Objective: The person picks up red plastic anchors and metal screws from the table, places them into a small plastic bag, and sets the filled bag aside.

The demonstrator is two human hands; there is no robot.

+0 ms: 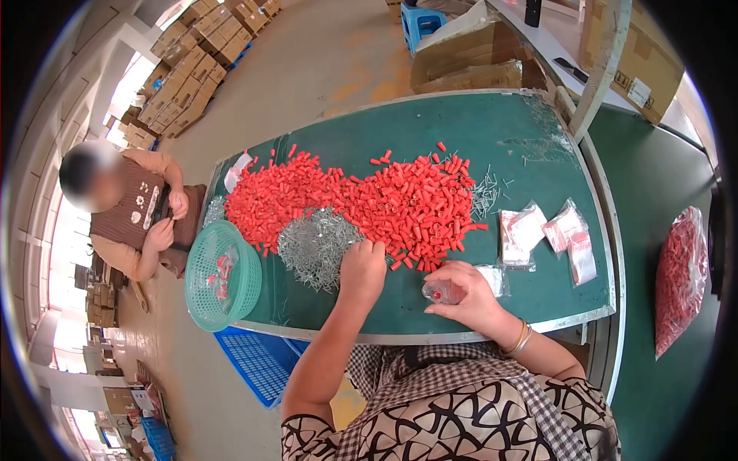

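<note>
My left hand [364, 269] is at the right edge of the pile of grey metal screws [315, 250], its fingers bent together; what they pinch is hidden. Behind it spreads a large heap of red plastic pieces [415, 200]. My right hand [469, 296] is closed around a small clear plastic bag [440, 291] with something red inside. Beside that hand, another clear bag [492, 278] lies on the green table [430, 123]. Further right lie several small clear bags [526, 230] with white and red contents.
A green basket [250, 280] with small bags stands at the table's left edge, above a blue crate [254, 369]. A co-worker [127, 200] sits at the left. A cardboard box [477, 65] stands beyond the table. A big bag of red pieces [680, 276] lies at the right.
</note>
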